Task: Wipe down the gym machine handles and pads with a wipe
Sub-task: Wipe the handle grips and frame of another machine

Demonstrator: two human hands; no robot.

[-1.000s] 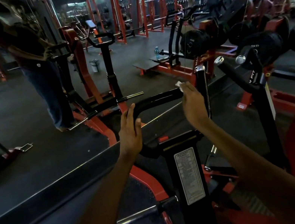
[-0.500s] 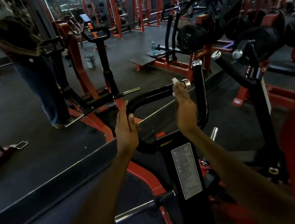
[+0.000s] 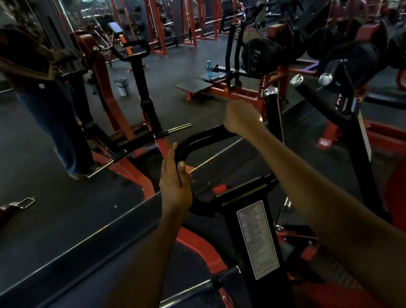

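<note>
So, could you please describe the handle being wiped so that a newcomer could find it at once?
Start at the black post with the white label, nearest the camera. From its top a black bar curves up and right; the left hand rests on its bend and the right hand wraps its end. Unlike the upright chrome-capped handles beside it, it lies nearly level.

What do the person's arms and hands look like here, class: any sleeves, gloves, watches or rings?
Both forearms are bare; no sleeve shows anywhere along them. The left hand and right hand wear no gloves. No watch, band or ring is visible on either, though the light is dim.
</note>
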